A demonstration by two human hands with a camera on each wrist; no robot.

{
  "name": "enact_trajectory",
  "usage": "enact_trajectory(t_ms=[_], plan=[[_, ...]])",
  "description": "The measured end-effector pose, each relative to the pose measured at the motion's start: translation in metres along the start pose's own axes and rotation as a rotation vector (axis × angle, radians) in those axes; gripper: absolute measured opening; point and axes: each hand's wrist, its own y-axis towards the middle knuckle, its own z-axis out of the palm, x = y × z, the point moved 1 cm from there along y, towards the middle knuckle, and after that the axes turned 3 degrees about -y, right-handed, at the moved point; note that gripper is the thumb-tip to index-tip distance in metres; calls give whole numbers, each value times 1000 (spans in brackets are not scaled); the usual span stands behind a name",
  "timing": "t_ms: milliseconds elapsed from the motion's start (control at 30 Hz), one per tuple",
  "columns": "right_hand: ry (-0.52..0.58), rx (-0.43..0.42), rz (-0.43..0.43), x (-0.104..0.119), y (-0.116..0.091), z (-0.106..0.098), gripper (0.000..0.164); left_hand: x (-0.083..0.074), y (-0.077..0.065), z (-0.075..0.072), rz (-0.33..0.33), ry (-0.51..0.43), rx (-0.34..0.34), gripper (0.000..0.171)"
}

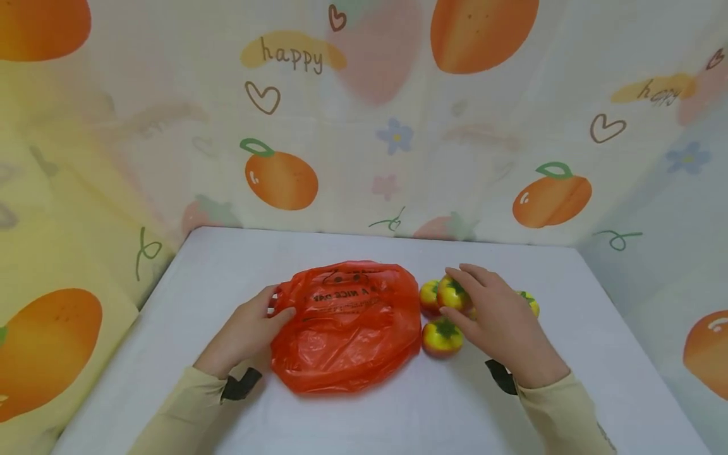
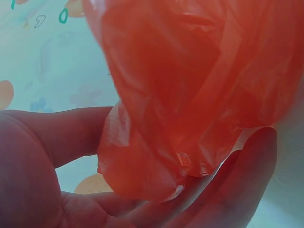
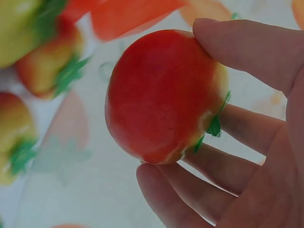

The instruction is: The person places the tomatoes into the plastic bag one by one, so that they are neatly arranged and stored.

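Note:
A crumpled red plastic bag point(image 1: 349, 328) with black print lies on the white table. At its left edge my left hand point(image 1: 250, 332) holds the bag, thumb on top. The left wrist view shows the red film point(image 2: 166, 95) between thumb and fingers. To the right of the bag, my right hand point(image 1: 506, 328) grips a red-and-yellow artificial tomato point(image 3: 161, 97) with a green leafy top, thumb on one side and fingers on the other. More tomatoes stand beside it: one behind point(image 1: 430, 298), one nearer point(image 1: 442, 338), and one partly hidden behind the right hand point(image 1: 531, 304).
The white table point(image 1: 341, 423) ends at a back edge against a fruit-printed cloth wall point(image 1: 352, 139). Similar cloth hangs at the left and right sides. A dark strap point(image 1: 241, 383) is on the left wrist, another point(image 1: 502, 377) on the right.

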Motion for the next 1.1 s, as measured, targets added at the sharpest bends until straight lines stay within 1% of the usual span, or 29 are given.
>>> enact_trajectory(t_ms=[100,233,433,533,667,867,967,1100], plan=[[3,-1,-30,17,15,-2,68,-2,0,-1,-4,-22,-7,66],[23,-15,-70,41,30,1,67,1,-3,0,-23,-40,-11,65],[63,-27,-145,78,49,5,66,1,-3,0,-31,-54,-26,65],[74,-24,-189,96,57,11,66,1,-2,-1,-26,-64,-35,64],[97,26,-222,119,70,28,64,-1,-2,-2,-25,-74,-44,64],[129,144,-200,147,85,60,66,-3,-5,-4,-21,-89,-44,64],[130,167,-190,155,90,72,66,-3,-6,-5,-10,-99,-43,63],[148,175,-185,160,93,86,66,-2,-6,-5,-5,-115,-39,63]])
